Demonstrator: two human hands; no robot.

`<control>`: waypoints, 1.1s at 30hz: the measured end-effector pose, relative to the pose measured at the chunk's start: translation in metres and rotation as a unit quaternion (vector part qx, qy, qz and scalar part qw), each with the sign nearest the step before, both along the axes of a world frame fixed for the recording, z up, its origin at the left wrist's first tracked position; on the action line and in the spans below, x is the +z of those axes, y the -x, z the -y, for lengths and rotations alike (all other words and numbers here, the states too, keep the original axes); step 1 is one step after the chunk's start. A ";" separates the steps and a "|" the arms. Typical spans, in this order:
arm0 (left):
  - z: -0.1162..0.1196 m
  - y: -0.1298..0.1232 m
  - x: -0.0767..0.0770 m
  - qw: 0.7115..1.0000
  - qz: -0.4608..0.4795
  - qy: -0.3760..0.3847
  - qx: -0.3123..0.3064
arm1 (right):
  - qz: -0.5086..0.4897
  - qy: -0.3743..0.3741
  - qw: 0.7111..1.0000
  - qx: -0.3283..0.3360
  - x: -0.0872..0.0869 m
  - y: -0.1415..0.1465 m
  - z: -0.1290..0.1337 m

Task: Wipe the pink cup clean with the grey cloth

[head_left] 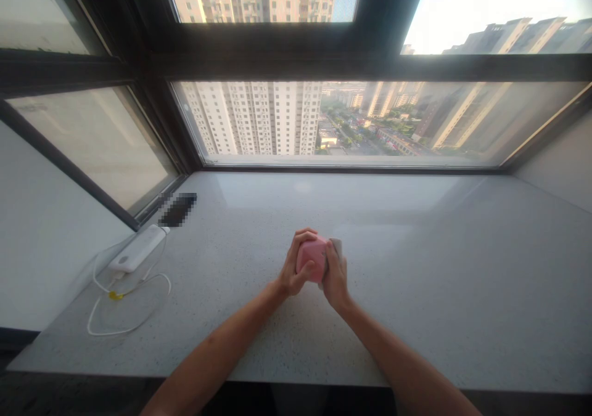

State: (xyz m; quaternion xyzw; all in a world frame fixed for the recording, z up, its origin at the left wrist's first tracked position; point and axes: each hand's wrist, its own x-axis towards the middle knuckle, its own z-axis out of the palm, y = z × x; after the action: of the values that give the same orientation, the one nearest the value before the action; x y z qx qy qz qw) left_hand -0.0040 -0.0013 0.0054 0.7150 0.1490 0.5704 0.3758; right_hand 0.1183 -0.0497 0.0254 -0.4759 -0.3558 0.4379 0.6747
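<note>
A small pink object with rounded edges is held between both hands over the speckled pale countertop. My left hand wraps round its left side, with the thumb across its near face. On the other side, my right hand grips a grey piece that lies against the pink object's right side. The fingers of my right hand partly cover the grey piece, and I cannot tell whether the two are joined.
At the left lie a white power strip or power bank, a looped white cable with a yellow tie, and a dark blurred object. Dark-framed windows border the counter's far side; its front edge runs below my forearms.
</note>
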 end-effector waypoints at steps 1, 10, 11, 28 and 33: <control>0.001 -0.001 0.001 0.998 0.013 0.058 -0.029 | 0.024 -0.006 1.000 0.014 -0.003 -0.002 0.001; 0.000 0.000 -0.006 0.998 -0.012 -0.048 0.043 | -0.014 0.005 1.000 -0.020 0.001 -0.001 -0.001; 0.001 -0.001 -0.005 1.000 -0.003 -0.016 0.024 | -0.001 -0.004 1.000 -0.012 0.001 0.000 0.000; 0.008 -0.004 0.009 0.969 0.031 0.228 -0.093 | 0.090 -0.030 0.995 0.021 -0.011 -0.008 0.002; 0.002 -0.001 0.002 0.991 -0.009 0.127 -0.041 | -0.019 0.011 1.000 0.006 0.004 -0.010 -0.006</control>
State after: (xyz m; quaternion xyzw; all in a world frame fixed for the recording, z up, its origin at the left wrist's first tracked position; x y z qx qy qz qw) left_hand -0.0035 -0.0035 0.0079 0.6725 0.1942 0.5244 0.4848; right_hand 0.1282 -0.0434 0.0295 -0.4730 -0.3411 0.4550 0.6730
